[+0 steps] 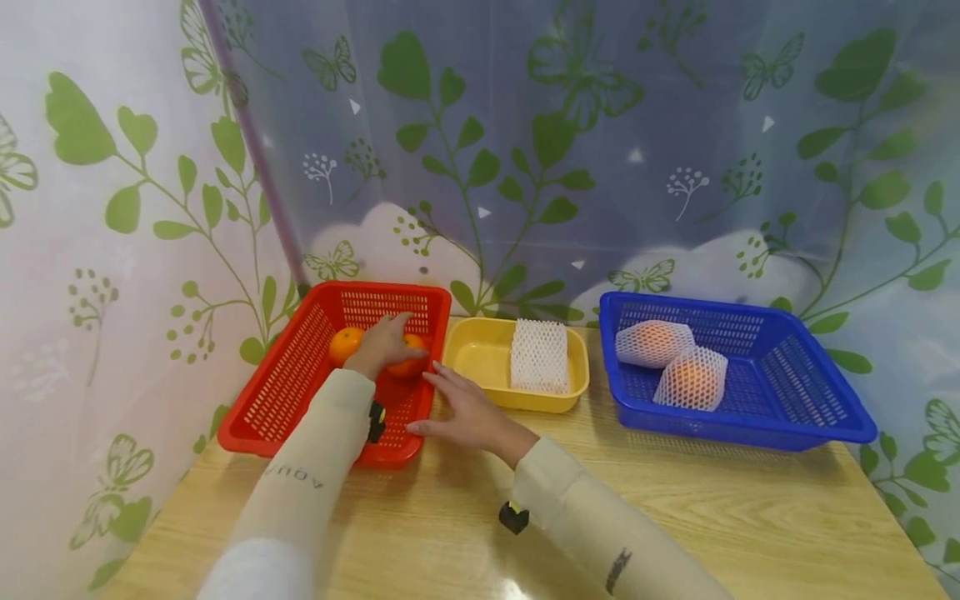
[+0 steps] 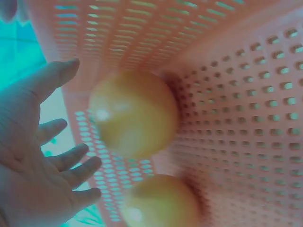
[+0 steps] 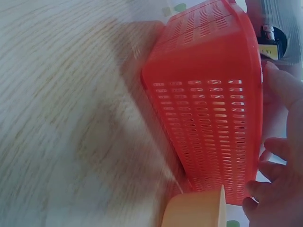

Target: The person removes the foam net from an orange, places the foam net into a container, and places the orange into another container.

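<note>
Two oranges lie in the red basket (image 1: pixel 262 408): one orange (image 1: pixel 345 345) to the left of my left hand, the other orange (image 1: pixel 408 358) partly behind its fingers. My left hand (image 1: pixel 381 346) reaches over the basket with fingers spread and nothing held. The left wrist view shows a gap between that hand (image 2: pixel 42 156) and the nearer orange (image 2: pixel 135 113). At the basket's right rim is my right hand (image 1: pixel 472 417), fingers extended. Seen from the right wrist, this hand (image 3: pixel 284 156) is beside the rim; whether every finger touches it cannot be told.
A yellow basin (image 1: pixel 476 358) with white foam net sleeves (image 1: pixel 540 357) stands right of the red basket. Farther right, a blue basket (image 1: pixel 787 375) contains two net-wrapped fruits (image 1: pixel 690 379). A patterned curtain (image 1: pixel 495 167) hangs behind the wooden table (image 1: pixel 675 500).
</note>
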Demonstrator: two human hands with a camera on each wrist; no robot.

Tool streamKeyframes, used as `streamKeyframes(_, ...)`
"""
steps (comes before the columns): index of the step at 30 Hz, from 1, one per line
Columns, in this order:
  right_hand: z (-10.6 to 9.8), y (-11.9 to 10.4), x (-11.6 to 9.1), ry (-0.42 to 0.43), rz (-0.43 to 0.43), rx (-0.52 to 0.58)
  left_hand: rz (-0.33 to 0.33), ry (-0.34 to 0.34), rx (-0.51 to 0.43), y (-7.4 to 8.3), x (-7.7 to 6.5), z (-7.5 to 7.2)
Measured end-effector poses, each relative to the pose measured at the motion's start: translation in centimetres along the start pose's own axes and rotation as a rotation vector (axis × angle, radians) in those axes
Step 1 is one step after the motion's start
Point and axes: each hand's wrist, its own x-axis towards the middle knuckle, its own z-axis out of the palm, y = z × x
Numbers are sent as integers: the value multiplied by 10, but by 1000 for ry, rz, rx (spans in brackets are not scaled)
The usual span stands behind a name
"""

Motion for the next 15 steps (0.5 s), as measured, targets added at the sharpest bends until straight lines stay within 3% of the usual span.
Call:
streamKeyframes(4, -8, 3, -5, 35, -9, -39, 47, -22, 0, 12, -5, -10)
streamKeyframes(7, -18, 8, -12, 76, -15, -130, 74, -29, 7, 22, -9, -18)
streamKeyframes(15, -49, 27, -41, 161, 12, -279, 94, -65, 16, 39, -23, -27)
